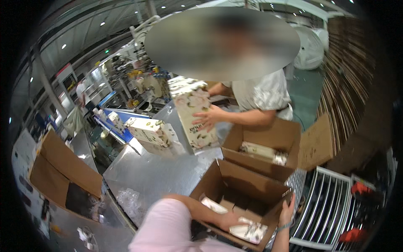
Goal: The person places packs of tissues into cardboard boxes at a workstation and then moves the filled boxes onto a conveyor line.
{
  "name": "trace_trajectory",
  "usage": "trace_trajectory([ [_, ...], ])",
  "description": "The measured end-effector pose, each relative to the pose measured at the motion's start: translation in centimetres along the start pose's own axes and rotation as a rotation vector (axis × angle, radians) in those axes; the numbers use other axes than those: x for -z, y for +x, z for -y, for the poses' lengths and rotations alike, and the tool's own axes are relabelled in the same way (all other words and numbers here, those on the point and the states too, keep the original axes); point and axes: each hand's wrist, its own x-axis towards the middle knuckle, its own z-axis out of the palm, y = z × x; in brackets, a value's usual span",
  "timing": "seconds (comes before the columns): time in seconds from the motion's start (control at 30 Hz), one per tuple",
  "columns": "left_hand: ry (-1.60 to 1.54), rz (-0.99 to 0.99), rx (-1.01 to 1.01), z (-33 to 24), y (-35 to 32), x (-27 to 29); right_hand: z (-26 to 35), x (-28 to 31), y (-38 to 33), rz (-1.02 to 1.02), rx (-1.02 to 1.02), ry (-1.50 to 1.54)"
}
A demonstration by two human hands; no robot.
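Observation:
An open cardboard box [256,180] stands in front of me at the table's near edge. Inside it lie a white floral pack [252,232] and, to its left, another pale pack [213,206]. My left hand [230,220] reaches down into the box and touches the floral pack; its fingers are blurred and partly hidden. At the box's right wall, my right hand [286,212] grips the rim. Across the table, a co-worker's hands [210,116] hold a tall stack of floral packs [194,113] upright.
A second open box [268,133] with floral packs inside adjoins mine on the far side. More floral packs [149,131] sit on the metal table [155,176] beside a blue conveyor [126,133]. Another open box [67,176] stands left; a metal roller rack [321,210] is right.

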Motion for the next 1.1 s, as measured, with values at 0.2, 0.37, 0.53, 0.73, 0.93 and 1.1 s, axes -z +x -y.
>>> trace_trajectory([
  [0.2,-0.035,0.274,0.063,9.5,4.0,-16.5,-1.2,-2.4,-1.1,0.14,-0.061,-0.052],
  [0.37,-0.368,-0.472,-0.009,3.4,-8.9,12.8,-4.2,4.4,1.1,0.166,-0.101,-0.358],
  [0.53,-0.028,-1.469,0.931,20.3,-33.5,20.6,-1.5,3.8,1.5,0.267,-0.106,-0.704],
  [0.73,-0.276,-1.071,1.621,32.7,-46.4,20.3,12.5,-16.0,-5.1,-0.152,0.518,-1.287],
  [0.93,-0.053,-0.824,1.342,27.2,-38.2,16.8,11.5,-31.6,-2.2,0.534,0.723,-1.015],
  [1.1,-0.201,-0.693,0.627,16.2,-35.9,15.9,0.2,-41.9,-1.1,1.032,-0.091,-0.449],
])
